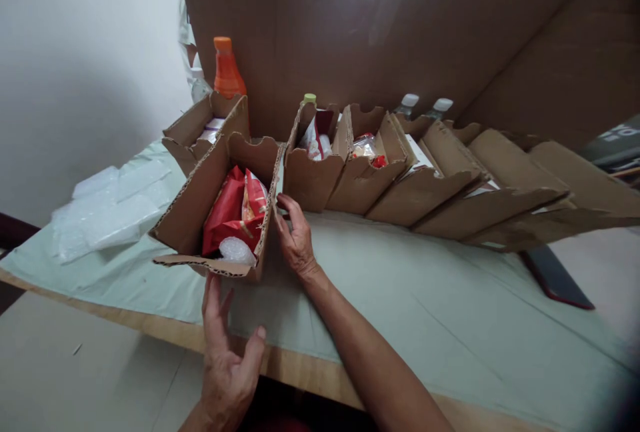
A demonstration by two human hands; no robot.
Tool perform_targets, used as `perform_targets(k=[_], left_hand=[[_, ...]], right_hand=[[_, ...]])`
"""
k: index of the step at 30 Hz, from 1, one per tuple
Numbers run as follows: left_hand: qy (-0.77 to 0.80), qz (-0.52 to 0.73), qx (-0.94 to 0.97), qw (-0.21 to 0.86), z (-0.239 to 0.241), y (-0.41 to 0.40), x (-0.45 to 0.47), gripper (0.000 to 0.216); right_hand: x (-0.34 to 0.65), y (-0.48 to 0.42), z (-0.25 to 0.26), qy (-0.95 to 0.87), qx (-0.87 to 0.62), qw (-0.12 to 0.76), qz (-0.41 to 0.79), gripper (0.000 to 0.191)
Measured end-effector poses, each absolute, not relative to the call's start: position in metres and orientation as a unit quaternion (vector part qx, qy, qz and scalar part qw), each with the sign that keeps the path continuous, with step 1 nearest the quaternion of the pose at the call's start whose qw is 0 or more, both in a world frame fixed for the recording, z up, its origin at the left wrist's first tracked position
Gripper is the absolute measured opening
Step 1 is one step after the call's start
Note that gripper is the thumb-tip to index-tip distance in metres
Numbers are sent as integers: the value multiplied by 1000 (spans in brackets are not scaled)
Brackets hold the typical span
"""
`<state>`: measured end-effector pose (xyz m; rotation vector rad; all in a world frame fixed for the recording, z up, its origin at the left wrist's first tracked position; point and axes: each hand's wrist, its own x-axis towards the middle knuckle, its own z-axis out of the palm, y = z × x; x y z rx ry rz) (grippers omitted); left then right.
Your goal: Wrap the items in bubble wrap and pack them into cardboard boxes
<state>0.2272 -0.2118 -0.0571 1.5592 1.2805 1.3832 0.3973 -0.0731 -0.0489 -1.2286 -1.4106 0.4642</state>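
A cardboard bin [183,225] without a lid stands near the table's front-left edge. It contains red packets [227,209] and a roll of bubble wrap [237,251]. My left hand [227,359] has its fingers stretched up to the bin's front wall, thumb apart, with nothing in its grasp. Against the right outer side of the same bin rests my right hand [296,235], its fingers extended and slightly bent. The tips of its fingers touch the cardboard; I see nothing held in it.
Several cardboard bins [313,182] lean in a row to the right. Behind the front bin are a smaller bin [193,129] and an orange bottle [227,72]. Bubble-wrap sheets [110,209] lie left, a dark flat object [555,279] right. A tall cardboard panel [400,32] backs the table.
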Motion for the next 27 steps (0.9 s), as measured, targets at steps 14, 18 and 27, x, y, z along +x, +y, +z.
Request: perform_targets(k=[14,18,27], left_hand=[[446,478,682,328,-50,-86,255,90],[430,479,696,317,-59,-40,277,94],[420,450,707,349,-91,-30,289,89]], right_hand=[[410,-68,-80,-540,-597,561,195,22],[410,-67,-82,-537,-599,561,196,21],[412,-65,-85,-537,-598,559,201,25]])
